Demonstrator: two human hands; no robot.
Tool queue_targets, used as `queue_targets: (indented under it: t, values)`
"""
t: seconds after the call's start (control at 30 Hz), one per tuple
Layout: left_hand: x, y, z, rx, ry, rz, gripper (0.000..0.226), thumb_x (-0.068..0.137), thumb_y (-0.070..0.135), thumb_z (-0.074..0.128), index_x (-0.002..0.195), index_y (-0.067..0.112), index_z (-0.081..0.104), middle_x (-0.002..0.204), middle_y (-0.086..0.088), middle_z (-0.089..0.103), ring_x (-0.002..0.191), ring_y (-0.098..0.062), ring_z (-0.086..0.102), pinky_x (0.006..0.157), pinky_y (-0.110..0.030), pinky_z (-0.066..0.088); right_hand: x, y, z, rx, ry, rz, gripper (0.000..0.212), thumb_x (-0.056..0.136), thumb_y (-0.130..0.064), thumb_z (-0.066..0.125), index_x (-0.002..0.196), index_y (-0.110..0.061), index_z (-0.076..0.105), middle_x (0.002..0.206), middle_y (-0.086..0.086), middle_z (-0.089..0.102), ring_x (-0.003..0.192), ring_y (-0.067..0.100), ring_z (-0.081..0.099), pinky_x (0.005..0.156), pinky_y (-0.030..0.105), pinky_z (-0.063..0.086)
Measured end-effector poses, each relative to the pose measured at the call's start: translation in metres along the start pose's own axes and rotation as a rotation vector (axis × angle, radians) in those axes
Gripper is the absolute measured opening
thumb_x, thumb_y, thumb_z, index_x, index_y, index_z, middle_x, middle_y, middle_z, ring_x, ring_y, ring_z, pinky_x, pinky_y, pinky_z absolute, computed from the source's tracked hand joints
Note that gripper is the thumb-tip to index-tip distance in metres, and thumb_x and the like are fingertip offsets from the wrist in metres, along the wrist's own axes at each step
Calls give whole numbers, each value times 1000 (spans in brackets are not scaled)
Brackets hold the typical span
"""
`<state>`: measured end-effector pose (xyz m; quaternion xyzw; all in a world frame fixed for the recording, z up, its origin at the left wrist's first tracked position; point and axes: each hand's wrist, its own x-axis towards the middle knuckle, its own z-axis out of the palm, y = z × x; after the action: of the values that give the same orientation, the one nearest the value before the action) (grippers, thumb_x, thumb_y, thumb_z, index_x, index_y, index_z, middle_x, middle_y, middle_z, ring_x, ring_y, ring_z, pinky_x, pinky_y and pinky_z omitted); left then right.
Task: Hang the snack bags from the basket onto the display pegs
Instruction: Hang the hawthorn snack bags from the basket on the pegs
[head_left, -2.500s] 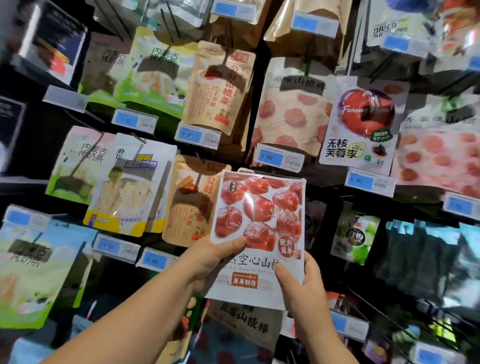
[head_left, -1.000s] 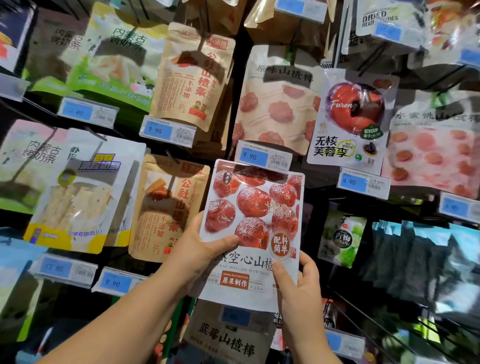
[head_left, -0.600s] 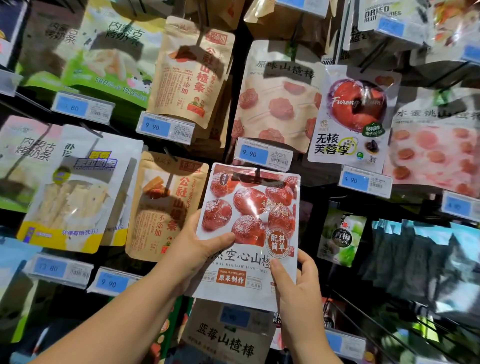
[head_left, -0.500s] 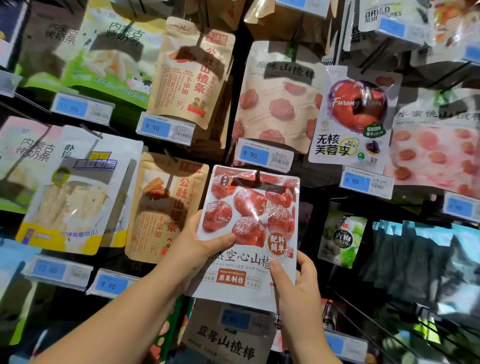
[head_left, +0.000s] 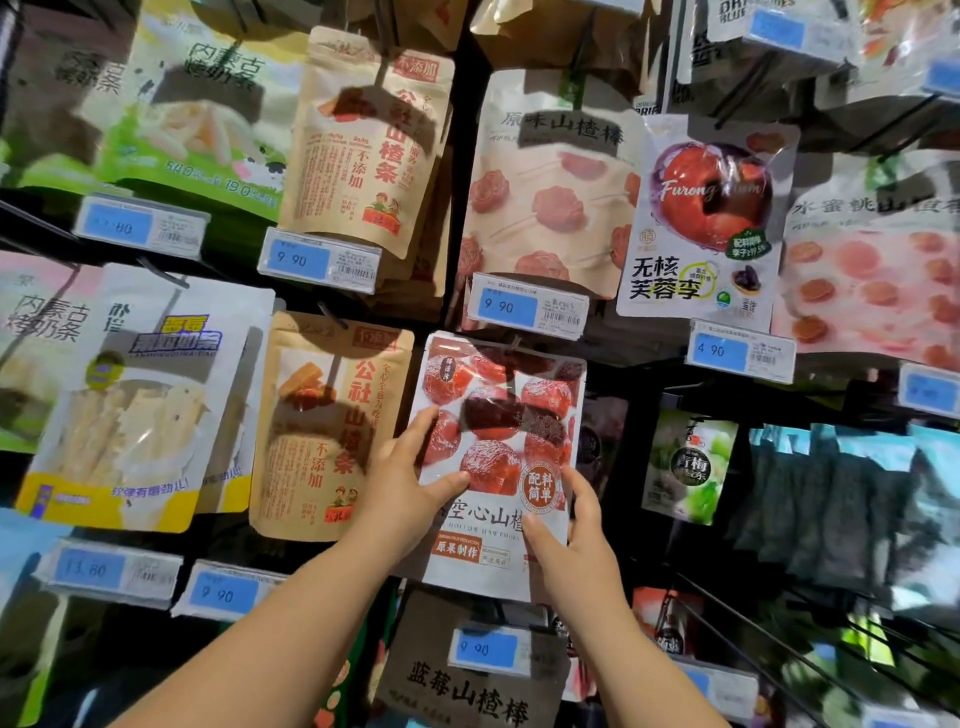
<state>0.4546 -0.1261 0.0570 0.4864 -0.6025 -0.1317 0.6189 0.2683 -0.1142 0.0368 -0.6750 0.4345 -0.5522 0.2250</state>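
The red hawthorn snack bag (head_left: 498, 405) sits mid-rack, its top edge just under the 9.90 price tag (head_left: 527, 306) at its 12 o'clock. There a peg (head_left: 515, 344) seems to pass through the hang hole, though shadow blurs it. The left hand (head_left: 405, 488) pinches the bag's 9 o'clock edge, thumb across the front; the right hand (head_left: 576, 540) clamps the 5 o'clock corner likewise. This bag looks nearly hung, with only seating and letting go left. The basket is out of view, so I cannot tell how many bags remain.
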Motion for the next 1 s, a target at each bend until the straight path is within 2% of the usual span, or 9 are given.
queue_targets:
  t: [0.17,0.27,0.4,0.5,0.57,0.63,0.77,0.9,1.0]
  values:
    - [10,-9,8,130,2,-54,85,88,34,69,151,47,15,142,1,39,128,-21,43,103,-43,45,16,6,7,-96,-63,49,67,100,-32,54,153,-39,14,127,-12,47,108,11,51,87,26,41]
    - [11,-10,11,187,16,-48,84,89,39,66,152,47,10,144,-1,37,126,-21,44,101,-42,46,21,6,6,-128,-80,67,70,101,-35,52,155,-37,9,127,-15,42,120,15,50,90,24,39]
    - [-3,-8,13,230,99,4,75,91,39,63,152,40,20,146,-2,24,128,-23,37,102,-39,40,19,9,3,-142,-63,54,71,99,-38,55,153,-44,10,139,-11,52,117,13,57,91,27,49]
    - [-17,-6,15,307,158,13,66,89,40,65,148,30,35,151,-1,16,140,-26,15,114,-49,25,10,9,-1,-144,-77,33,71,99,-33,56,152,-46,11,132,-15,57,110,8,59,86,21,49]
    - [-25,-2,20,366,166,47,64,88,44,65,145,27,41,150,-3,21,138,-26,15,114,-50,23,5,9,-7,-140,-70,25,71,99,-32,56,152,-47,12,126,-15,63,107,5,62,90,26,53]
    - [-33,3,25,391,153,66,64,87,47,64,144,28,42,147,-4,28,137,-25,18,113,-48,20,1,9,-15,-124,-58,30,70,98,-31,56,151,-49,12,106,-14,70,96,3,66,84,26,55]
    - [-45,21,42,397,111,93,64,86,47,65,142,29,43,146,-4,33,137,-27,21,112,-49,20,-10,6,-34,-134,-11,40,70,98,-34,57,151,-50,13,75,-12,62,78,6,63,78,26,53]
    - [-61,44,72,358,6,190,60,89,45,62,143,30,41,145,-2,34,136,-26,22,113,-46,21,-30,8,-65,-212,24,34,65,98,-39,55,149,-54,16,80,-9,58,73,8,57,68,22,47]
    - [-78,58,104,271,-111,277,55,91,43,59,142,29,43,140,1,39,136,-23,23,112,-40,21,-50,15,-101,-262,69,55,60,97,-41,55,143,-59,22,83,-8,60,75,7,58,72,27,48]
